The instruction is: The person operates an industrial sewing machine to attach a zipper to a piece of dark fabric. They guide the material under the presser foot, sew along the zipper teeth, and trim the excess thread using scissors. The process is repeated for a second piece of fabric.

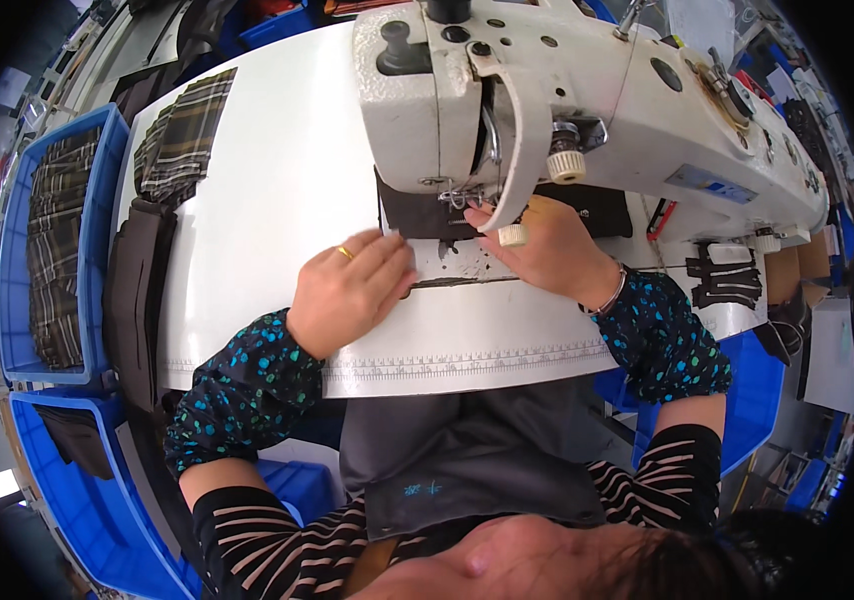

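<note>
A white sewing machine [397, 110] stands over the white table. Beneath its needle and presser foot [459, 196] lies a dark fabric piece [409, 212], which runs on to the right behind my right hand. My right hand [555, 252] reaches in beside the presser foot, thumb and forefinger drawn together close to the needle; anything between them is too small to make out. Left of the needle, my left hand [347, 292], with a ring on one finger, has its fingers bent and pressed together at the fabric's front left corner. What its slightly blurred fingertips hold is hidden.
Plaid fabric pieces [185, 135] and folded dark cloth [137, 295] lie along the table's left side. Blue bins [9, 330] stand beyond them, one holding plaid pieces. Small dark strips [725, 280] rest at the right, near red-handled snips [661, 218]. A printed ruler [467, 362] follows the front edge.
</note>
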The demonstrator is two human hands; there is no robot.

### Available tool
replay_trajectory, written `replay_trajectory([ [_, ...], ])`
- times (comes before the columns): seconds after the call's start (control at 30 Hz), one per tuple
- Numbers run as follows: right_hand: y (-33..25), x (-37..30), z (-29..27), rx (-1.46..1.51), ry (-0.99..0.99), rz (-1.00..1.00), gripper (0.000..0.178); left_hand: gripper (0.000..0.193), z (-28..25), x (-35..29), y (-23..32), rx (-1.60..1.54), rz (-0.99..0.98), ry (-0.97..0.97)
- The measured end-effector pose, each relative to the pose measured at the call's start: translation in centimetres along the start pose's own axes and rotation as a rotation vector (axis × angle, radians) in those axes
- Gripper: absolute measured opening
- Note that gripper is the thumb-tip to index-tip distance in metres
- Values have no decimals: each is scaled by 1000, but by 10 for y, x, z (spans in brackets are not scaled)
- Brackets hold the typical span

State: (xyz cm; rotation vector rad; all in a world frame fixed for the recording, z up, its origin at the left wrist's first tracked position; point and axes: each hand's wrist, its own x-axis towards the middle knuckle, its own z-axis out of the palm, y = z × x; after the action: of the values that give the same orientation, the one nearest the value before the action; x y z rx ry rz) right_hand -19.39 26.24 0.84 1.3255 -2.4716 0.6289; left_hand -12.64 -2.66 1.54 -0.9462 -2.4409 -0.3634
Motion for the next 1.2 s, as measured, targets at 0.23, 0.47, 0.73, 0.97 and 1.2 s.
replay_trajectory([
  [0.23,8,1,3,-53,-26,54,16,41,9,30,-39,-112,-170,-402],
  [0.47,16,3,14,-108,131,-92,17,30,27,59,-74,-124,-241,-312],
  [0.73,26,-6,27,-243,156,-145,35,22,31,42,-74,-162,-21,-223],
  [0.97,9,11,13,-74,138,-30,10,27,45,52,-90,-76,15,-325],
  [1.2,9,1,6,-210,-22,-37,29,34,43,56,-84,-22,-3,-287],
])
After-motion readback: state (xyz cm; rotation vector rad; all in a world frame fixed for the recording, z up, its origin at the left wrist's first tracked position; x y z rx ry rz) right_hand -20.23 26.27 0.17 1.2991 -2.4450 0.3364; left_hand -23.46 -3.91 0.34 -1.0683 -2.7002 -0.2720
